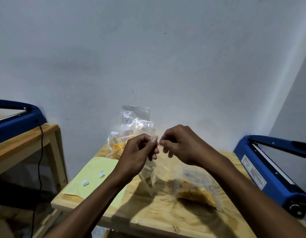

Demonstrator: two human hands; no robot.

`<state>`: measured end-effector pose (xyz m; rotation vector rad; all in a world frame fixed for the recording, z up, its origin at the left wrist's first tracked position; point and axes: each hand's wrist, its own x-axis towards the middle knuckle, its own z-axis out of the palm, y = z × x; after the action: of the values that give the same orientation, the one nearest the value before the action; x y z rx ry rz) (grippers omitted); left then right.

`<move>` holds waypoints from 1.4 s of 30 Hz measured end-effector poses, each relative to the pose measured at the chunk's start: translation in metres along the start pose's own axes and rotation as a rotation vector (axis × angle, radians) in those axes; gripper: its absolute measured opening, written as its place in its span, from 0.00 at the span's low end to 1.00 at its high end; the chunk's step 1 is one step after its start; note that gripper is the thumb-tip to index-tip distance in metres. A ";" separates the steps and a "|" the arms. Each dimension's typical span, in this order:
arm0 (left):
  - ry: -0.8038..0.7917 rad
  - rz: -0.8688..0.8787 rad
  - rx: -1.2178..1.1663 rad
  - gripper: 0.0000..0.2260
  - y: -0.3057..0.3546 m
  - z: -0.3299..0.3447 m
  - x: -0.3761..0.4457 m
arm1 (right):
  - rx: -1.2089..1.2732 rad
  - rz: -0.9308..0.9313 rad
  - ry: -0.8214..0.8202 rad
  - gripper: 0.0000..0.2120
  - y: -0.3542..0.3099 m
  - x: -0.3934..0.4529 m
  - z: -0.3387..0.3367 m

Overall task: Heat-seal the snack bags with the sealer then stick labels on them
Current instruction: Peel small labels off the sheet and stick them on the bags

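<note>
With both hands raised over the table, we're holding a small clear plastic snack bag by its top edge: our left hand pinches the mouth between thumb and curled fingers, and our right hand has its fingertips pinched right beside it. Whether the right is gripping the same edge or a label, we can't tell, too small and blurry. The bag hangs down from the pinch, its bottom about at the light plywood table top.

Just right of it lies another clear bag of orange snacks flat on the table. Behind our hands, a small pile of clear snack bags leans against the grey wall; at least one seems to carry a small white label near its top, so we judge those finished.

On the left, the pale yellow label backing sheet shows only two white labels, so most look used.

Blue impulse heat sealer sits at the table's right edge, arm up, nothing in it. A second blue sealer sits on the wooden shelf to the left.

Our read: well along; bag in hand plus the flat one remain, seal status not visible.
</note>
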<state>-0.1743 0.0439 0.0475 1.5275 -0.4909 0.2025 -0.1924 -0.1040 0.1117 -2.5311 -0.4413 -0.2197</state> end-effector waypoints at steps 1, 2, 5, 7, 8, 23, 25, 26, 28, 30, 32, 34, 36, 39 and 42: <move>-0.006 0.002 -0.011 0.10 -0.001 0.000 0.000 | 0.021 0.000 0.029 0.11 0.003 -0.001 0.003; -0.013 0.004 -0.015 0.10 -0.002 0.000 0.000 | 0.039 0.003 0.056 0.12 0.005 -0.001 0.006; -0.046 0.015 -0.008 0.11 -0.004 0.001 -0.001 | 0.059 -0.004 0.098 0.15 0.009 0.000 0.012; -0.078 0.033 0.017 0.13 -0.005 0.000 -0.002 | 0.039 -0.033 0.094 0.15 0.009 0.002 0.013; -0.094 0.041 0.035 0.13 -0.005 -0.001 -0.002 | 0.030 -0.050 0.087 0.15 0.009 0.003 0.013; 0.118 -0.164 0.290 0.09 0.005 -0.041 0.011 | -0.246 -0.221 -0.012 0.11 -0.013 0.014 0.031; 0.106 -0.153 0.309 0.10 0.008 -0.046 0.012 | -0.254 -0.209 -0.002 0.12 -0.016 0.016 0.033; 0.079 -0.146 0.301 0.11 0.008 -0.046 0.011 | -0.251 -0.194 0.004 0.13 -0.017 0.017 0.032; 0.026 -0.133 0.279 0.11 0.009 -0.046 0.008 | -0.250 -0.172 0.016 0.15 -0.020 0.021 0.029; -0.005 -0.101 0.284 0.11 0.009 -0.044 0.005 | -0.238 -0.177 0.026 0.14 -0.022 0.024 0.028; -0.005 -0.061 0.301 0.12 0.009 -0.042 0.003 | -0.178 -0.180 0.025 0.14 -0.023 0.026 0.028; 0.009 -0.035 0.317 0.12 0.009 -0.041 0.003 | -0.038 -0.138 0.008 0.15 -0.021 0.029 0.027; 0.018 -0.028 0.312 0.12 0.009 -0.041 0.002 | 0.077 -0.083 -0.001 0.16 -0.018 0.030 0.026; 0.039 -0.014 0.324 0.12 0.008 -0.042 0.002 | 0.122 -0.059 -0.011 0.14 -0.017 0.028 0.025; 0.082 -0.011 0.296 0.12 0.007 -0.041 0.004 | 0.084 -0.076 -0.023 0.10 -0.018 0.025 0.023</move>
<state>-0.1661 0.0840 0.0573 1.8024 -0.3994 0.3397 -0.1742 -0.0705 0.1078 -2.4396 -0.5449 -0.1964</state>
